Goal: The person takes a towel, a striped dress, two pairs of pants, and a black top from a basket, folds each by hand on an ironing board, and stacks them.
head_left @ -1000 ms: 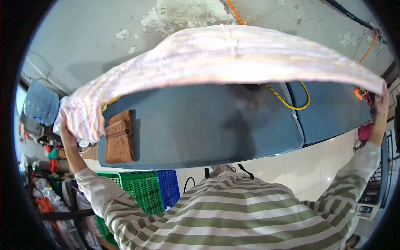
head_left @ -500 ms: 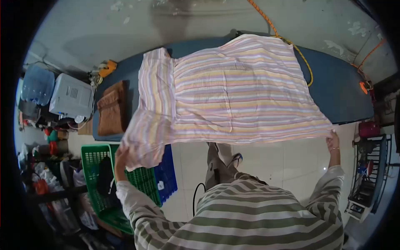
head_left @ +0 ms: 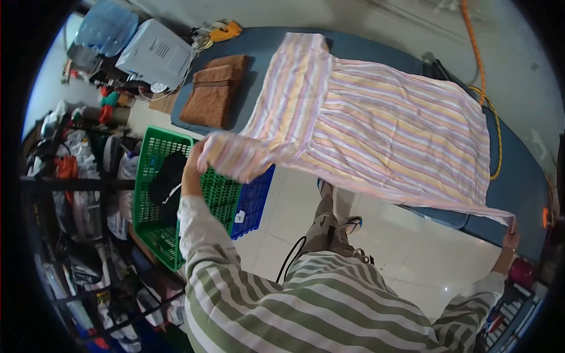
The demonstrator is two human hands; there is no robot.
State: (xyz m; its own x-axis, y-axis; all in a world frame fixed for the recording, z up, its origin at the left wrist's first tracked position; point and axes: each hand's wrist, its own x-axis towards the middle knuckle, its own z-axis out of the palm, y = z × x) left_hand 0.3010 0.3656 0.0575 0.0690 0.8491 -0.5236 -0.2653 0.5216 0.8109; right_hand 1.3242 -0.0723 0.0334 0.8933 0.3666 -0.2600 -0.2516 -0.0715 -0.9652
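Note:
A pastel dress [head_left: 382,117] with pink, yellow, lilac and white stripes is spread over the blue-grey padded board [head_left: 253,47]. Its near edge hangs past the board's front side. My left hand [head_left: 195,157] is closed on the sleeve end of the dress, which is blurred by motion above the green crate. At the far right my right hand [head_left: 511,237] pinches the hem corner. The dress is pulled out between both hands, with some creases across its skirt.
A folded brown towel [head_left: 215,91] lies on the board's left end. Green crates [head_left: 141,194] and a blue crate [head_left: 254,203] stand on the floor. Shelves with bagged goods [head_left: 76,200] line the left. An orange cord [head_left: 471,41] hangs at the back right.
The view has turned, so the scene appears rotated. My left hand has raised and shifted the sleeve end; my right hand has drawn the hem corner outward. Both keep hold of the dress.

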